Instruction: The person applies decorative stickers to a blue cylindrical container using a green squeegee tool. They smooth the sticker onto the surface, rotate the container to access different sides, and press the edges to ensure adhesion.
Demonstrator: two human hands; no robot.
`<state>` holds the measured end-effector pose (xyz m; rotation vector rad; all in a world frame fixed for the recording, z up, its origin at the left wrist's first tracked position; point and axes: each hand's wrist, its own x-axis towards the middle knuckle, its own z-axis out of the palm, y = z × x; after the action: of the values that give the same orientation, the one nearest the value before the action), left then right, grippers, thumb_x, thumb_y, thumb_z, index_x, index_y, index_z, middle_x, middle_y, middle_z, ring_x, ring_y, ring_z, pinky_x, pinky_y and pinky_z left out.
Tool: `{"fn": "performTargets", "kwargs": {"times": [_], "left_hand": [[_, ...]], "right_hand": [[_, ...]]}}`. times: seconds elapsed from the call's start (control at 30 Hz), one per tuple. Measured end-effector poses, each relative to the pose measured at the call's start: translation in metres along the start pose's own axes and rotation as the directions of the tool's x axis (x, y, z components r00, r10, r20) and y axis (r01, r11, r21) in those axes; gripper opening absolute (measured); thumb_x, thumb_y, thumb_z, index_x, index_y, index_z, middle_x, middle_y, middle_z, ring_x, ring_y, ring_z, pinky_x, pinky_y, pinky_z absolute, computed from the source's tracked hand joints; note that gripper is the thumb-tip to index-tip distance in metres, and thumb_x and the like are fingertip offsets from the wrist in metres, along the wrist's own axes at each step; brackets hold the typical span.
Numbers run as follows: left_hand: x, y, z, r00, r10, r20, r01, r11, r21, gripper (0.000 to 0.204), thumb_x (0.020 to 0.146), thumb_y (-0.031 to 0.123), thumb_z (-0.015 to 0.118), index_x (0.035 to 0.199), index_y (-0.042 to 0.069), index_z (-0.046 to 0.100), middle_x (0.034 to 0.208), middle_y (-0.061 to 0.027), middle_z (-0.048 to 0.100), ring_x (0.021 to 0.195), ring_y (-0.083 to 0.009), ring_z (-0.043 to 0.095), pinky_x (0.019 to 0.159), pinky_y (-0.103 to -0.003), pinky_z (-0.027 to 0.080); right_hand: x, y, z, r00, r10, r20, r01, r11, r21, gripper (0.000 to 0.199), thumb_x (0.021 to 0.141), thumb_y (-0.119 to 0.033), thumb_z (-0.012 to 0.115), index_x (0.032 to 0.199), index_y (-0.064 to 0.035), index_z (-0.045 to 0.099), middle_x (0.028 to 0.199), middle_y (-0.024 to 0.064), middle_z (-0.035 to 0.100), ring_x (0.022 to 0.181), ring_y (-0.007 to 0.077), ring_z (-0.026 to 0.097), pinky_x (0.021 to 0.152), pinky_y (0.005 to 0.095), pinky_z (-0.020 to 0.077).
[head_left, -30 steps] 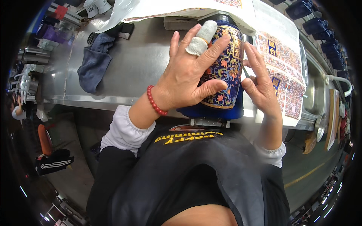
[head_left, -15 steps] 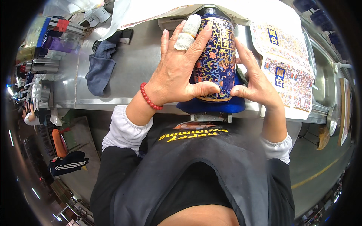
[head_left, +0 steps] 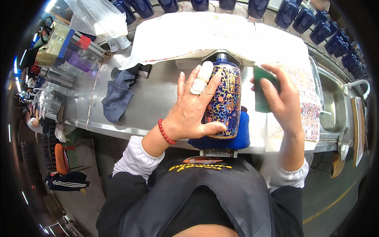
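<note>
A dark blue ceramic bottle [head_left: 226, 102] with a many-coloured floral pattern lies on its side on a blue pad [head_left: 241, 136] at the front edge of the steel bench. My left hand [head_left: 192, 109] grips it from the left, thumb under its base; one finger wears a white bandage and a red bead bracelet circles the wrist. My right hand [head_left: 279, 98] is raised to the right of the bottle and holds a dark green scraper-like pad [head_left: 261, 91], apart from the bottle.
White sheets [head_left: 205, 35] and colourful printed decal sheets [head_left: 304, 94] cover the bench behind and to the right. A grey-blue cloth [head_left: 117, 97] lies to the left. Several plain dark blue bottles [head_left: 312, 19] line the back. A steel sink [head_left: 333, 104] sits far right.
My right hand has left the bottle's right side and now holds the green pad beside it. My left hand stays on the bottle.
</note>
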<state>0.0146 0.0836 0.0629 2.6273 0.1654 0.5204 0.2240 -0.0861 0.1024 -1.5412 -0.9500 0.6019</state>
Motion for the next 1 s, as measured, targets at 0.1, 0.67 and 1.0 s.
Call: {"fn": "performTargets", "kwargs": {"times": [0.1,0.67,1.0], "left_hand": [[-0.001,-0.001,0.000,0.999,-0.009,0.042,0.007,0.999,0.043,0.120,0.078,0.078,0.065,0.162,0.004,0.021,0.164,-0.0292,0.021,0.151,-0.0483,0.019,0.118,-0.068,0.006],[-0.026,0.029,0.019,0.992,0.050,-0.118,-0.052,0.999,-0.014,0.122,0.073,0.057,0.084,0.157,-0.008,0.023,0.156,-0.0345,0.030,0.145,-0.0540,0.030,0.118,-0.067,0.000],[-0.032,0.011,0.014,0.970,0.070,-0.231,-0.061,0.997,0.043,0.111,0.080,0.085,0.055,0.147,-0.002,0.042,0.143,-0.0211,0.052,0.141,-0.0387,0.037,0.120,-0.065,0.004]], "right_hand": [[0.031,-0.015,0.018,0.976,-0.158,0.149,0.199,0.925,-0.324,0.024,0.098,-0.021,0.065,0.111,-0.0001,0.063,0.090,0.0106,0.068,0.083,0.0174,0.065,0.074,0.0322,0.0527],[0.003,0.020,0.011,0.990,0.082,-0.111,-0.040,0.941,0.336,0.024,0.098,-0.015,0.070,0.116,0.0003,0.066,0.097,0.0025,0.069,0.081,0.0070,0.064,0.071,0.0219,0.0538],[0.046,-0.039,0.035,0.663,-0.561,0.496,0.734,0.360,-0.576,0.013,0.079,-0.002,0.076,0.084,-0.0027,0.065,0.081,0.0091,0.055,0.072,0.0255,0.060,0.060,0.0349,0.0467]]}}
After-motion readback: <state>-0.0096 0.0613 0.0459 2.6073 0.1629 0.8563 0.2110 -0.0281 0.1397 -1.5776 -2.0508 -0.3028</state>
